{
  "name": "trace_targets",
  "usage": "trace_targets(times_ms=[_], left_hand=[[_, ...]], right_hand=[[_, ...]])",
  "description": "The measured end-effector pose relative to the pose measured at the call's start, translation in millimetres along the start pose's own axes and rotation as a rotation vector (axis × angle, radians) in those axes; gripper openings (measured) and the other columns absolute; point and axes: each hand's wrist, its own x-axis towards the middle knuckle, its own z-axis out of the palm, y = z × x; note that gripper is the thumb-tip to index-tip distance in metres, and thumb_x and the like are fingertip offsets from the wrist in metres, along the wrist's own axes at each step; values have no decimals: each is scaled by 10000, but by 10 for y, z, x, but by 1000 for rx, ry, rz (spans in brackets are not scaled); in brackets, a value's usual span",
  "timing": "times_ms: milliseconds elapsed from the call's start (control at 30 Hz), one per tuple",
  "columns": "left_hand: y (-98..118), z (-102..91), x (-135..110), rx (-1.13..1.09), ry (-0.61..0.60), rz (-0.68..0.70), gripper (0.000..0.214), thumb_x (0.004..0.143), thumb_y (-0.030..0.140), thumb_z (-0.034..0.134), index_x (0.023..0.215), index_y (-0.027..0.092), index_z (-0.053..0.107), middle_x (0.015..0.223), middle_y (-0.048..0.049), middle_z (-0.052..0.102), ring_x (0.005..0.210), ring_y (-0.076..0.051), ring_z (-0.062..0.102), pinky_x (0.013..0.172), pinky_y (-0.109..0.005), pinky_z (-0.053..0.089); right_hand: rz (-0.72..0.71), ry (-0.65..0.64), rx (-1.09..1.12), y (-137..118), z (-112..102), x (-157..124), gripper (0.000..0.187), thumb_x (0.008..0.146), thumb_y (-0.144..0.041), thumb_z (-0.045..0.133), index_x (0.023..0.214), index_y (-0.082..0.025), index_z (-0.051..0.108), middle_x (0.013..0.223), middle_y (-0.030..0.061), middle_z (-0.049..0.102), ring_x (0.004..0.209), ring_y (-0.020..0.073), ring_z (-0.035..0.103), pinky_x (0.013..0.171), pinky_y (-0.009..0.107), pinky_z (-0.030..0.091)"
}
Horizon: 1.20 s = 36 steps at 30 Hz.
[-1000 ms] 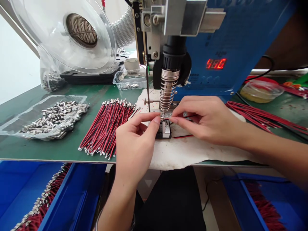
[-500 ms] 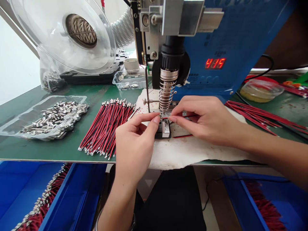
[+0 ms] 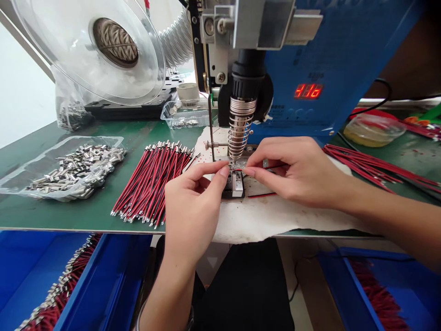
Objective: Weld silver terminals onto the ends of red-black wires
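- At the near edge of the green table (image 3: 99,218): white cloth (image 3: 251,225), ragged front, spread beneath the work.
- On the cloth: small black-and-silver fixture (image 3: 237,186); a spare wire (image 3: 262,196) lies just right of it, roughly left to right.
- Over the fixture's top: red-and-black wire (image 3: 238,170), long axis roughly left to right, working end pointing left; the black lead runs on right behind the fingers.
- Left hand (image 3: 195,202), at the fixture's left: thumb and forefinger tips drawn close, other fingers curled. Whatever sits between the tips seems too small and hidden to tell.
- Right hand (image 3: 292,170): thumb and forefinger pinch the wire just right of the fixture; other fingers bent.
- Spring-wrapped iron (image 3: 240,131): upright, its tip just above the wire's end.
- Behind: blue machine (image 3: 330,55), red digits (image 3: 308,91) lit.
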Motion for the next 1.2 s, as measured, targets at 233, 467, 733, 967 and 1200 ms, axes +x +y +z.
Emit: trace_targets(times_ms=[233,467,733,967,1200], left_hand=[[-1,-5,8,1,-4,9,209,853,409,775,950,234,837,841,-48,769,699,-164,649,520,-235,419],[2,3,4,11,6,2,195,856,414,774,939,249,837,839,-38,773,696,-150,647,522,-225,408],[-2,1,-4,-2,-3,11,217,866,419,762,956,235,834,839,-44,771,691,-154,650,528,-231,423],[18,4,1,8,2,-4,174,860,409,770,928,263,836,844,-22,775,702,-129,646,537,-198,420],[29,8,16,-4,-4,-3,114,834,370,801,888,273,828,861,-8,775,728,-115,647,554,-174,428]], right_hand=[[0,-3,26,-21,-8,-1,110,921,-193,665,821,-225,697,760,2,691,587,135,556,557,308,433],[22,16,-16,-27,39,-7,116,938,-198,674,829,-203,713,770,2,693,592,128,553,568,301,409],[49,39,-17,-36,36,-14,109,942,-204,673,848,-185,726,749,-7,670,528,103,480,570,309,386],[46,31,22,-46,15,-11,93,894,-155,690,812,-171,729,736,-8,674,547,91,471,555,288,387],[29,30,13,-58,3,-8,97,878,-141,686,795,-157,733,719,1,663,547,89,463,536,291,368]])
